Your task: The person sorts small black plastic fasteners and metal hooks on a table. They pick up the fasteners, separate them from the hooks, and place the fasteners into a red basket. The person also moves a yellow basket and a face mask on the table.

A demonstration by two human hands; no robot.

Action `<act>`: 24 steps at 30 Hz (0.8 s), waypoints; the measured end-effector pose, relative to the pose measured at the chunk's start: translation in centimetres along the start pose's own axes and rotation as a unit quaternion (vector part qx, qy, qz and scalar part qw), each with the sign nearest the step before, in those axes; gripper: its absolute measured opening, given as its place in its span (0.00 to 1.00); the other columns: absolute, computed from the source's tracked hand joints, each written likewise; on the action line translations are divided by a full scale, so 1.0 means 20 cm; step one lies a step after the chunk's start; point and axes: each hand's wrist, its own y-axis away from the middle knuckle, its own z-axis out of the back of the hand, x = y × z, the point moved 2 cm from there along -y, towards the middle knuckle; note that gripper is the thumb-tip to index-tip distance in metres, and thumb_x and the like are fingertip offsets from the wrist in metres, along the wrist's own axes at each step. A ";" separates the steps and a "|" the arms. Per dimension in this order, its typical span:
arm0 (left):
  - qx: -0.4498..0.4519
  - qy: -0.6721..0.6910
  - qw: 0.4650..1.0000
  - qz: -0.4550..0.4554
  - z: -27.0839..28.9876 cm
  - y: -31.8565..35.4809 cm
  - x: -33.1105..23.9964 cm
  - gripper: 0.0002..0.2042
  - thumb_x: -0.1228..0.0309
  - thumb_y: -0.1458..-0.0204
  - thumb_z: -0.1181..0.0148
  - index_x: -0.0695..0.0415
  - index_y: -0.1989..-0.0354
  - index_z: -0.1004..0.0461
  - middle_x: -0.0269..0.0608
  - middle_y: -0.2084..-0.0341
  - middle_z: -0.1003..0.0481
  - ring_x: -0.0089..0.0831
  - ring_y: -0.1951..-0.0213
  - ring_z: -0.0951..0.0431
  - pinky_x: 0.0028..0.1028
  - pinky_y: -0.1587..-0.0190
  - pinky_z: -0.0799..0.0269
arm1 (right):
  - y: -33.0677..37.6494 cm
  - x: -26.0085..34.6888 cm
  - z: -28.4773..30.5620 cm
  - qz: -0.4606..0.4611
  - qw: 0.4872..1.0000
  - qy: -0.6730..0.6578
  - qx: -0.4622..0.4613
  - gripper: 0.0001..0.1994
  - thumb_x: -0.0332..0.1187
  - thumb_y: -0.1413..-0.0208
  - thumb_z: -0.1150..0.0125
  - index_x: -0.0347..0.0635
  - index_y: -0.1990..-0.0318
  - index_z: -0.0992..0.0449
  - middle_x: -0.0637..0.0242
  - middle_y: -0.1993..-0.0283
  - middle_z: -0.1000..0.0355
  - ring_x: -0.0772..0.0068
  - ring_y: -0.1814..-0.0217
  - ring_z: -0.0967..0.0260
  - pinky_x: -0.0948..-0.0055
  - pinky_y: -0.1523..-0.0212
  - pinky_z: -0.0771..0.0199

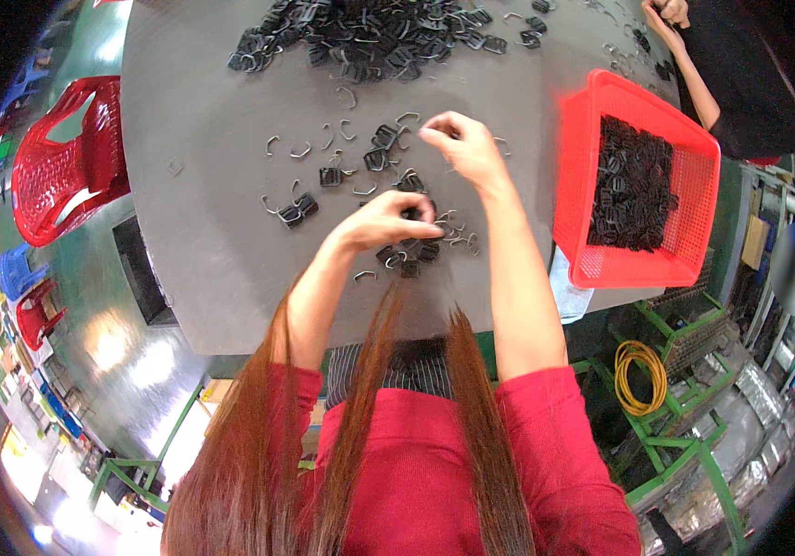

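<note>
My left hand (386,222) is low over the grey table (221,269), its thumb and fingers closed around a small black plastic buckle, mostly hidden by the fingers. Farther out and to the right, my right hand (465,148) is raised with thumb and fingertips pinched together. Whatever it holds, if anything, is too small and blurred to make out. Around both hands lie several black buckles (330,176), some with a bent wire attached. Loose silver wire hooks (301,151) are scattered among them, and a small cluster of buckles (408,268) sits just below my left hand.
A large heap of black buckles (360,42) covers the table's far side. At the right edge stands a red plastic basket (579,185) holding many black pieces. Another person's hand (668,17) works at the far right corner. A red chair (73,167) stands left of the table.
</note>
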 end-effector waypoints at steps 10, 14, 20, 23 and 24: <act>-0.336 0.120 0.934 -0.006 0.37 0.15 0.19 0.14 0.59 0.53 0.36 0.56 0.68 0.28 0.28 0.81 0.29 0.19 0.79 0.31 0.19 0.79 0.37 | -0.08 0.07 -0.19 -0.085 0.996 0.003 0.035 0.08 0.35 0.52 0.37 0.40 0.70 0.26 0.68 0.73 0.27 0.72 0.70 0.29 0.73 0.72 0.31; -0.499 -0.315 0.806 -0.045 0.30 0.06 0.12 0.14 0.62 0.58 0.33 0.56 0.68 0.27 0.41 0.81 0.28 0.33 0.76 0.26 0.32 0.71 0.32 | 0.12 0.09 -0.05 -0.086 0.891 -0.427 0.126 0.11 0.36 0.49 0.39 0.43 0.60 0.29 0.69 0.68 0.29 0.77 0.71 0.32 0.86 0.81 0.41; -0.377 -0.031 0.925 -0.031 0.51 0.28 0.18 0.13 0.61 0.57 0.34 0.59 0.71 0.24 0.29 0.78 0.27 0.21 0.74 0.30 0.23 0.69 0.34 | 0.01 0.17 -0.20 -0.119 0.957 -0.216 0.154 0.10 0.38 0.47 0.40 0.42 0.64 0.26 0.72 0.70 0.30 0.84 0.72 0.34 0.85 0.81 0.41; -0.385 -0.144 0.910 0.059 0.59 0.51 0.20 0.12 0.62 0.56 0.35 0.59 0.73 0.25 0.27 0.80 0.29 0.19 0.76 0.33 0.22 0.73 0.37 | -0.05 0.15 -0.40 -0.035 0.977 0.161 0.135 0.09 0.39 0.52 0.37 0.46 0.66 0.24 0.68 0.71 0.27 0.73 0.68 0.29 0.72 0.72 0.31; -0.348 -0.049 0.936 0.017 0.60 0.59 0.18 0.11 0.63 0.56 0.35 0.58 0.74 0.25 0.27 0.80 0.30 0.19 0.77 0.33 0.22 0.75 0.38 | -0.05 0.13 -0.48 0.045 0.953 0.278 0.110 0.09 0.39 0.54 0.36 0.47 0.67 0.24 0.65 0.71 0.26 0.67 0.66 0.27 0.67 0.67 0.29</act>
